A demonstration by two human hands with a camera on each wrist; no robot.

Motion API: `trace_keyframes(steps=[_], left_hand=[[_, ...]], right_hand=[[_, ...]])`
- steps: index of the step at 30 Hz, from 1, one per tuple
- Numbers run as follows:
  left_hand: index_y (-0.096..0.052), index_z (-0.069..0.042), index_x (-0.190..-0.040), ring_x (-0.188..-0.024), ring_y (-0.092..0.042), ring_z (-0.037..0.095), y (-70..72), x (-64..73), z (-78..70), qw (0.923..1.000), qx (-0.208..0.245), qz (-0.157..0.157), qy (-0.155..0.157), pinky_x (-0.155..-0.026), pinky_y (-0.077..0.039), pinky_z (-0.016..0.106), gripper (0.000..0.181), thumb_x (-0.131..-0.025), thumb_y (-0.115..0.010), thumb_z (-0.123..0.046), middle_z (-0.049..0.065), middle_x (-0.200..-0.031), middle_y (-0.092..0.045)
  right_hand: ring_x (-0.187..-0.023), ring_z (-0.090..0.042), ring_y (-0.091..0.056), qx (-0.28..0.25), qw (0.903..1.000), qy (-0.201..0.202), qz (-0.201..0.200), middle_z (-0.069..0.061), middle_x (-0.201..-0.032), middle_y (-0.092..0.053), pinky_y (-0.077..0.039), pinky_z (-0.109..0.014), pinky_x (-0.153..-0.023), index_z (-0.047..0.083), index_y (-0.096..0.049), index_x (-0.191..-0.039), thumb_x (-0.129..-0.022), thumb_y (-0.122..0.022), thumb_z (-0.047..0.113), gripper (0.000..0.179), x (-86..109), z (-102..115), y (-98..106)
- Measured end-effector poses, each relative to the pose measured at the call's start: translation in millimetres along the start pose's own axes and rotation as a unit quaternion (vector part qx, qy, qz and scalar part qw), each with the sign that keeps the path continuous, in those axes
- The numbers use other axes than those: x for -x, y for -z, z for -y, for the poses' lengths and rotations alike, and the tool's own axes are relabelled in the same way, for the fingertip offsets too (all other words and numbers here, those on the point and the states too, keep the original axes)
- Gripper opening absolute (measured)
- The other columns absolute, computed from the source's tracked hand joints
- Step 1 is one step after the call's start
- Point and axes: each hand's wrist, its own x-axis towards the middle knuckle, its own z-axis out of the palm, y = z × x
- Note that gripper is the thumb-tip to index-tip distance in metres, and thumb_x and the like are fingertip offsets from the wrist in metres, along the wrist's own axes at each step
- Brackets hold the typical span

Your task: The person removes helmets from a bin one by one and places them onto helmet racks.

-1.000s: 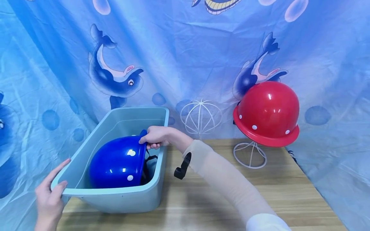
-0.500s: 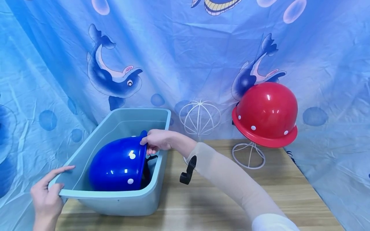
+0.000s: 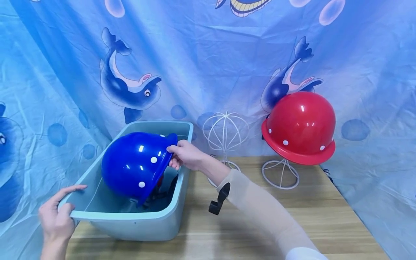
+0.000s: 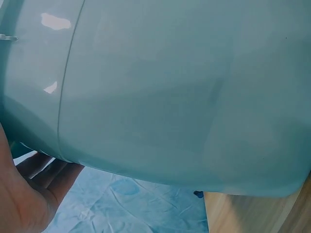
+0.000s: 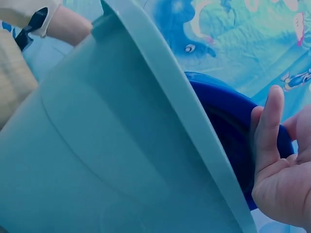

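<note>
A glossy blue hard hat [image 3: 130,164] with white rivets leans tilted inside the pale teal tub [image 3: 130,216], its brim toward the right. My right hand [image 3: 188,155] pinches the brim, thumb on the outside and fingers under it; the right wrist view shows the fingers [image 5: 268,126] inside the brim. At the tub's near left corner, my left hand [image 3: 58,213] grips the rim. In the left wrist view that hand [image 4: 29,199] lies against the tub's outer wall [image 4: 146,107]. Dark straps and a bit of red show beneath the hat.
A red hard hat [image 3: 300,128] sits on a white wire stand [image 3: 281,175] at the right. Between it and the tub stands a bare white wire stand [image 3: 225,133]. A blue dolphin curtain [image 3: 208,65] hangs behind the wooden table [image 3: 227,224].
The blue hard hat has risen and tipped within the tub, its brim slanting now, as my right hand lifts it. My left hand stays on the rim.
</note>
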Motion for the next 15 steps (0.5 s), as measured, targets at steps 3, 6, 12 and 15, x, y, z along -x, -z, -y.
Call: trace_keyframes(steps=[3, 6, 12, 15], left_hand=[[-0.082, -0.002, -0.113, -0.035, -0.014, 0.000, -1.5, -0.2, -0.7, 0.9999, 0.009, -0.001, -0.013, -0.034, -0.016, 0.023, 0.058, -0.076, -0.040, 0.014, -0.034, -0.078, -0.065], [-0.082, -0.002, -0.118, -0.035, -0.017, -0.002, -1.1, -0.7, -0.6, 0.9995, 0.019, -0.004, -0.025, -0.035, -0.017, 0.022, 0.062, -0.074, -0.042, 0.014, -0.036, -0.081, -0.065], [-0.082, -0.004, -0.118, -0.033, -0.017, -0.003, 2.2, -1.2, 0.7, 0.9992, 0.018, -0.013, -0.033, -0.034, -0.015, 0.021, 0.063, -0.071, -0.043, 0.013, -0.032, -0.062, -0.055], [-0.082, -0.004, -0.118, -0.034, -0.018, -0.004, 3.0, -1.6, 1.1, 0.9991, 0.017, -0.018, -0.036, -0.035, -0.014, 0.021, 0.063, -0.071, -0.043, 0.012, -0.031, -0.063, -0.055]], right_hand=[[-0.045, -0.006, -0.058, -0.039, 0.9988, 0.028, -0.009, -0.001, -0.058, -0.063, -0.052, -0.017, -0.051, -0.001, -0.061, -0.088, -0.113, -0.041, 0.012, 0.034, 7.3, 2, -2], [-0.045, -0.005, -0.059, -0.091, 0.9943, 0.050, -0.022, 0.001, -0.058, -0.065, -0.053, -0.016, -0.051, 0.001, -0.060, -0.087, -0.112, -0.042, 0.011, 0.033, 13.2, 0, -5], [-0.047, -0.002, -0.064, -0.183, 0.9777, 0.103, -0.004, 0.003, -0.060, -0.070, -0.053, -0.014, -0.051, 0.006, -0.061, -0.091, -0.109, -0.041, 0.009, 0.027, 23.8, -9, -9], [-0.050, -0.002, -0.066, -0.200, 0.9715, 0.125, 0.022, 0.003, -0.063, -0.072, -0.054, -0.014, -0.053, 0.009, -0.063, -0.094, -0.109, -0.040, 0.009, 0.028, 29.2, -13, -11]])
